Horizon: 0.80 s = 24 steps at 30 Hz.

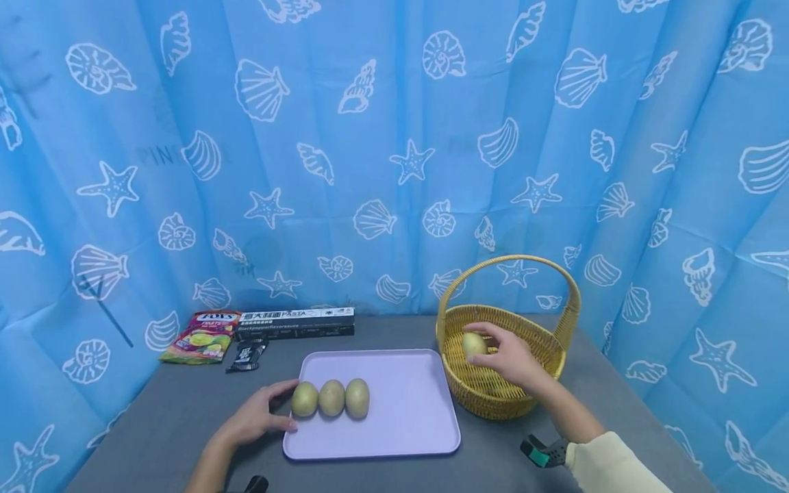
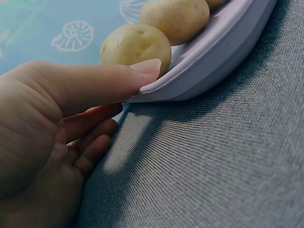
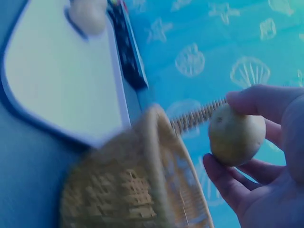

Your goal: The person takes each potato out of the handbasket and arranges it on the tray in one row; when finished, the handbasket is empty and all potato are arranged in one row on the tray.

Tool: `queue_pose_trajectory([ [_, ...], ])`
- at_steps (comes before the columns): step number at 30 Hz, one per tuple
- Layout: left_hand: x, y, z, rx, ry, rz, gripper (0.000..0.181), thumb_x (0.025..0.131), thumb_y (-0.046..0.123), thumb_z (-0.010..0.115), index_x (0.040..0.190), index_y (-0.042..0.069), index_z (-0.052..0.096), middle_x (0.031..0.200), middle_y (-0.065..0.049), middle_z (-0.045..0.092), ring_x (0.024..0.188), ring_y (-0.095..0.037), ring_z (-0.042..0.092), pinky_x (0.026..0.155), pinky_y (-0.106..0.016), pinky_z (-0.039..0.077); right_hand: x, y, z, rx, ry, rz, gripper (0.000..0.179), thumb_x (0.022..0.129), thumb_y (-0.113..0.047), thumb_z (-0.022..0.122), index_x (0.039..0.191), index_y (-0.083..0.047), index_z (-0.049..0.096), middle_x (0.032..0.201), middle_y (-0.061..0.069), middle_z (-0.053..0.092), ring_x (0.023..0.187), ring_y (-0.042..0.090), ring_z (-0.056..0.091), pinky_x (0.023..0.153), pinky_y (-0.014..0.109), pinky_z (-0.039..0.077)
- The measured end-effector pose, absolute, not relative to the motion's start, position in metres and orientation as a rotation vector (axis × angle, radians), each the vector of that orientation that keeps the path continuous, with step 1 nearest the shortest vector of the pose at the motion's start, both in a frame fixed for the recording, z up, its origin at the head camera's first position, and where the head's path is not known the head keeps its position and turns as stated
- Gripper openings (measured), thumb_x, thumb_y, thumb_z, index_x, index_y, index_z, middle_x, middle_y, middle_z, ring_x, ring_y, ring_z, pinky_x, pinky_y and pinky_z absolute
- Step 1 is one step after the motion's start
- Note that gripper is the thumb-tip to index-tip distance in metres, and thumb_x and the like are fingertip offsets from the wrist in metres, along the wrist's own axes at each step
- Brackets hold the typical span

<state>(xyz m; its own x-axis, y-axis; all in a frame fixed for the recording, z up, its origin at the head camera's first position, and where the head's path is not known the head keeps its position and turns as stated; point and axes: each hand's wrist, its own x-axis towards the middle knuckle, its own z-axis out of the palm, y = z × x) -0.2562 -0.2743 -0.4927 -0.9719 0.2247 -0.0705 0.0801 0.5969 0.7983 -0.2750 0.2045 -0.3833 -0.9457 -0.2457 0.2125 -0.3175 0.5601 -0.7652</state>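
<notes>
In the head view my right hand [image 1: 508, 356] pinches a potato [image 1: 474, 344] between thumb and fingers, above the opening of a yellow wicker basket [image 1: 487, 405]. The right wrist view shows this potato [image 3: 236, 135] close up, held clear of the basket wall [image 3: 111, 190]. My left hand [image 1: 255, 414] is at the left edge of a pale lilac tray [image 1: 409, 404]. Its extended thumb [image 2: 111, 81] touches the tray rim, while the other fingers bend loosely below. Three potatoes stand in a row on the tray's left half; the leftmost potato [image 1: 305, 399] is beside the left hand.
Behind the tray lie a colourful snack bag [image 1: 203, 337], a small black packet [image 1: 248, 355] and a long dark pasta box [image 1: 296, 323]. The basket's tall arched handle [image 1: 570, 301] rises at the right. A blue shell-patterned curtain [image 1: 382, 171] hangs behind the grey table [image 1: 166, 424].
</notes>
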Motion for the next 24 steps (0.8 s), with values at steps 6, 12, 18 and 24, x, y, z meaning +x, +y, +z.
queue_pose_trajectory([
  [6, -0.256, -0.274, -0.493, 0.286, 2.662, 1.318, 0.085, 0.070, 0.026, 0.085, 0.142, 0.001, 0.047, 0.143, -0.023, 0.045, 0.131, -0.048, 0.037, 0.105, -0.066, 0.028, -0.260, 0.178, -0.393, 0.532, -2.559, 1.496, 0.052, 0.081, -0.009, 0.078, 0.129, -0.006, 0.058, 0.127, 0.020, 0.056, 0.108, 0.038, 0.059, 0.078, 0.038, 0.056],
  [12, -0.255, -0.273, -0.493, 0.249, 2.674, 1.299, 0.086, 0.068, 0.027, 0.086, 0.142, 0.004, 0.048, 0.143, -0.021, 0.046, 0.132, -0.047, 0.037, 0.106, -0.066, 0.027, -0.251, 0.144, -0.399, 0.518, -2.529, 1.477, 0.052, 0.075, -0.008, 0.082, 0.123, -0.007, 0.062, 0.116, 0.012, 0.065, 0.095, 0.025, 0.064, 0.078, 0.035, 0.055],
  [18, -0.254, -0.272, -0.492, 0.237, 2.677, 1.313, 0.086, 0.067, 0.027, 0.086, 0.141, 0.004, 0.048, 0.143, -0.021, 0.046, 0.132, -0.046, 0.038, 0.105, -0.066, 0.028, -0.252, 0.111, -0.410, 0.565, -2.572, 1.358, 0.054, 0.072, -0.011, 0.085, 0.122, -0.009, 0.063, 0.111, 0.010, 0.068, 0.091, 0.023, 0.062, 0.076, 0.039, 0.053],
  [24, -0.254, -0.272, -0.493, 0.237, 2.678, 1.307, 0.086, 0.067, 0.027, 0.086, 0.142, 0.004, 0.048, 0.144, -0.021, 0.046, 0.132, -0.046, 0.037, 0.105, -0.066, 0.028, -0.262, 0.087, -0.432, 0.692, -2.656, 1.188, 0.057, 0.070, -0.013, 0.084, 0.123, -0.006, 0.062, 0.106, 0.009, 0.068, 0.091, 0.022, 0.061, 0.075, 0.036, 0.052],
])
